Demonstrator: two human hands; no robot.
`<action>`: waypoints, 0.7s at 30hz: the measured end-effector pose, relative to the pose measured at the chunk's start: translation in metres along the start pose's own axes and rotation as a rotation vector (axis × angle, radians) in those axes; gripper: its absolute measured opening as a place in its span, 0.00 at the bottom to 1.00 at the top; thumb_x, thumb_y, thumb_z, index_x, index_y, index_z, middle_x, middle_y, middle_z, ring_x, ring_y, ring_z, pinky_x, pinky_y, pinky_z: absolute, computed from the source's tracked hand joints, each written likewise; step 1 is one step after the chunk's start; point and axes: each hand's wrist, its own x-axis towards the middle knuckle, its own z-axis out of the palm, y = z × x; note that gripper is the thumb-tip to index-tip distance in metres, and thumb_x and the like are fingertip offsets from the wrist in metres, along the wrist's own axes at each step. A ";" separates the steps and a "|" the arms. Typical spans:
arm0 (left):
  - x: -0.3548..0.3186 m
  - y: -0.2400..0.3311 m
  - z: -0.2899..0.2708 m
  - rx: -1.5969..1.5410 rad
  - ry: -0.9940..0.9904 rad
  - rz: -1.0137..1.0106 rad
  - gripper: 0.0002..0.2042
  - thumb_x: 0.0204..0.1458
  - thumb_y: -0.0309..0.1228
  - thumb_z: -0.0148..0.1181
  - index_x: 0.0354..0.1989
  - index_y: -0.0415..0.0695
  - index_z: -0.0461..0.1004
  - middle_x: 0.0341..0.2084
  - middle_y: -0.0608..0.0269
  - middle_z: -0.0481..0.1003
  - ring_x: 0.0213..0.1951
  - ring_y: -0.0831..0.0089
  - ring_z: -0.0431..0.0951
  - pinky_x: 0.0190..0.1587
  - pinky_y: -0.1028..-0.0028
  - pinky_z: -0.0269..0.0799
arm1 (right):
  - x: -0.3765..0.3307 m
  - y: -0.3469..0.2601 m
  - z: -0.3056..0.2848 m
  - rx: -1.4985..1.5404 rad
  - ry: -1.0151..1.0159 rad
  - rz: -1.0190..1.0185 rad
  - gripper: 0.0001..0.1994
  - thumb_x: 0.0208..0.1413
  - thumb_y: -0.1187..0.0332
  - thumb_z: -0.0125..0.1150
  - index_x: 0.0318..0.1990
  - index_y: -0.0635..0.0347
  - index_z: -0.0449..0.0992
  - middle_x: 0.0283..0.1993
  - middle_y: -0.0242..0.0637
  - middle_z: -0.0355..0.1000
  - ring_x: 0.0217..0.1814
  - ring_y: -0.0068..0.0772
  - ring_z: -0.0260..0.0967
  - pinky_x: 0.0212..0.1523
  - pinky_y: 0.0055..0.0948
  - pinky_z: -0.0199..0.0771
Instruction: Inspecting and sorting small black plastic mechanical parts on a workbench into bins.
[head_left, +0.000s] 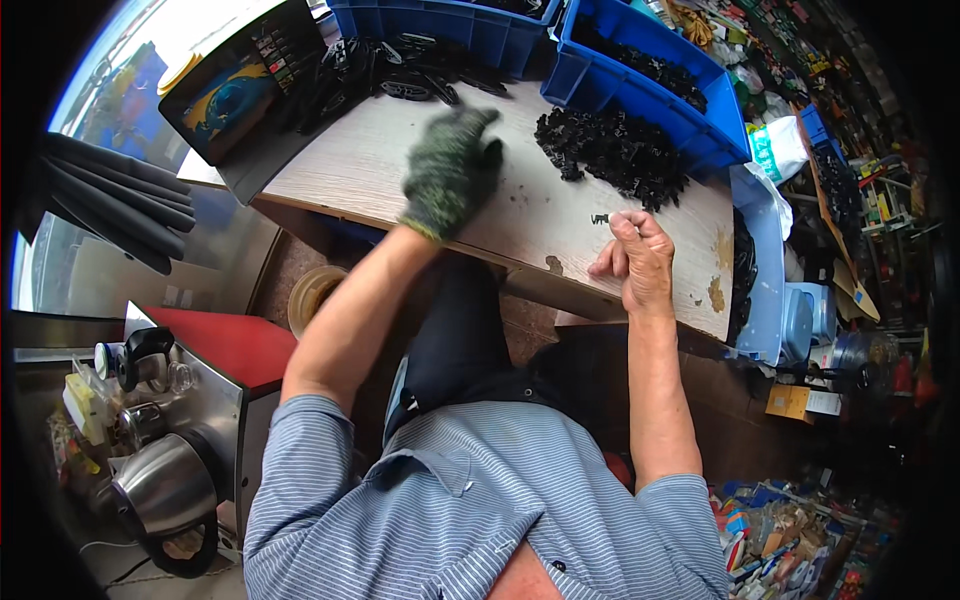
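Observation:
My left hand (450,172), in a dark green knit glove, is over the pale wooden table (350,160), left of its middle. Motion smears its fingers, and nothing can be made out in them. My bare right hand (645,262) is near the table's front edge, with its thumb and fingers drawn together. Whatever they pinch, if anything, is hidden. Close beside those fingertips is a small black toothed part (600,218). Beyond it spreads a heap of small black parts (620,150). Several larger black oval pieces (405,85) lie at the back left.
Blue bins (700,125) line the table's back, the right one with more black parts inside. A tablet-like screen (225,100) leans at the far left. A light-blue container (765,270) stands at the right edge. A metal kettle (168,485) sits at lower left.

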 end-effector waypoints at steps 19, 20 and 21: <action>0.033 -0.062 -0.038 0.404 -0.343 0.136 0.15 0.58 0.37 0.58 0.54 0.56 0.76 0.43 0.57 0.78 0.45 0.53 0.77 0.45 0.54 0.71 | 0.002 -0.001 0.004 -0.048 0.028 0.022 0.11 0.57 0.63 0.68 0.37 0.60 0.74 0.12 0.29 0.61 0.15 0.25 0.69 0.16 0.29 0.77; 0.033 -0.063 -0.037 0.407 -0.340 0.116 0.15 0.59 0.39 0.57 0.54 0.58 0.76 0.42 0.57 0.78 0.44 0.53 0.77 0.44 0.53 0.71 | 0.002 0.000 0.004 -0.045 0.028 0.017 0.11 0.57 0.63 0.68 0.37 0.60 0.74 0.12 0.29 0.61 0.16 0.24 0.69 0.16 0.28 0.77; 0.033 -0.064 -0.037 0.412 -0.336 0.118 0.15 0.59 0.39 0.57 0.54 0.58 0.76 0.42 0.57 0.78 0.44 0.53 0.77 0.44 0.53 0.71 | 0.002 0.001 0.004 -0.042 0.024 0.013 0.11 0.57 0.63 0.68 0.37 0.60 0.74 0.12 0.29 0.61 0.16 0.24 0.69 0.16 0.28 0.77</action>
